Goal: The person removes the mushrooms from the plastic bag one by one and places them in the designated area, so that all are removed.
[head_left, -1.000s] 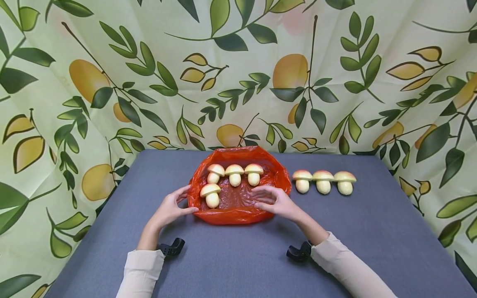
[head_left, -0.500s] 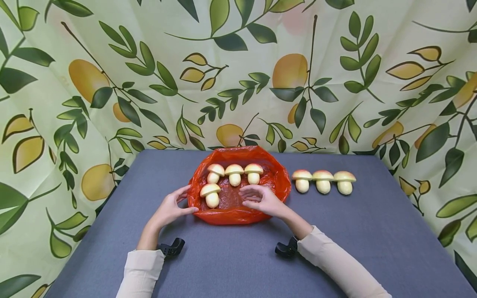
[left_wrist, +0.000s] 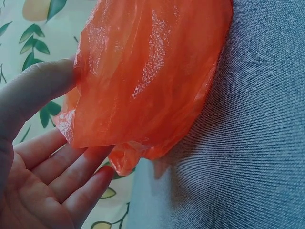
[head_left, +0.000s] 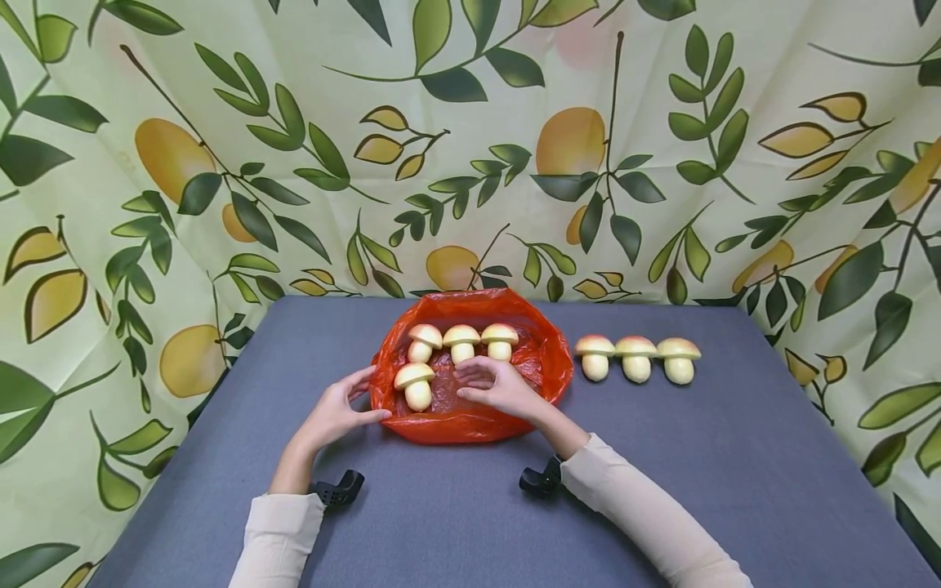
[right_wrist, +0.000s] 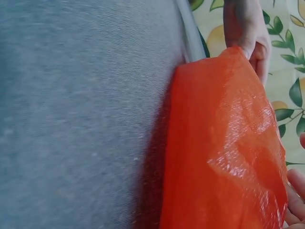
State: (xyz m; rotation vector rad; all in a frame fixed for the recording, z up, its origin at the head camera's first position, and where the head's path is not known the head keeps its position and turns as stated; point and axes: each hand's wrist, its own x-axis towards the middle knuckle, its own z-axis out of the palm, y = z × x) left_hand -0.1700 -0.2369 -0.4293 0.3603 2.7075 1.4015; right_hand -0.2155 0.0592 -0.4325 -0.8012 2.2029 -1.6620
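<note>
A red plastic bag (head_left: pixel 470 429) lies wide-mouthed on the table. Inside, three cream-stemmed toy mushrooms (head_left: pixel 461 336) form a back row, and one more mushroom (head_left: pixel 415 385) sits front left. My left hand (head_left: pixel 341 408) holds the bag's left side; in the left wrist view its thumb (left_wrist: pixel 47 81) meets the near side while the fingers (left_wrist: pixel 71 179) reach behind the plastic. My right hand (head_left: pixel 496 385) is over the bag's inside, fingers and thumb apart, nothing showing between them. Its fingertips are right of the front mushroom. In the right wrist view only some right fingers (right_wrist: pixel 295 191) appear.
Three more toy mushrooms (head_left: pixel 636 359) stand in a row on the grey table (head_left: pixel 662 457), right of the bag. A leaf-and-fruit patterned cloth (head_left: pixel 470 147) hangs behind. Each wrist wears a black camera mount (head_left: pixel 341 490).
My right hand has moved leftward across the inside of the bag, from its right side toward the front left mushroom. The left hand, bag and mushrooms have stayed in place.
</note>
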